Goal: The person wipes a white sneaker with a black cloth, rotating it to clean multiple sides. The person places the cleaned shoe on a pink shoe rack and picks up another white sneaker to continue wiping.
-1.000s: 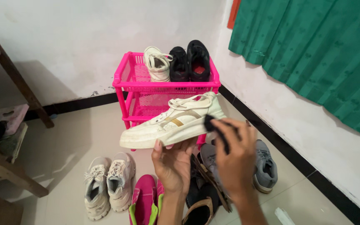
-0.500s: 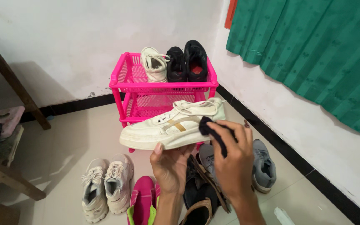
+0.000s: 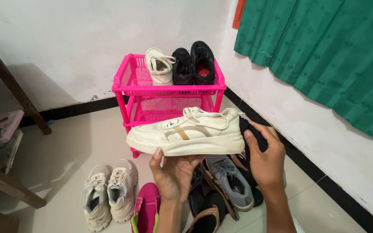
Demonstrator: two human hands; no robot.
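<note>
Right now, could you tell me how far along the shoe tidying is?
Done: a white sneaker and a black pair sit on the pink rack. In hand: the left hand supports a cream sneaker; the right hand presses a dark cloth to its heel. Left: the shoes on the floor.

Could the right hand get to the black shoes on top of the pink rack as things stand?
Probably yes, once freed: the right hand holds a dark cloth at the heel of the white sneaker. The black shoes sit uncovered on the pink rack, straight ahead.
</note>
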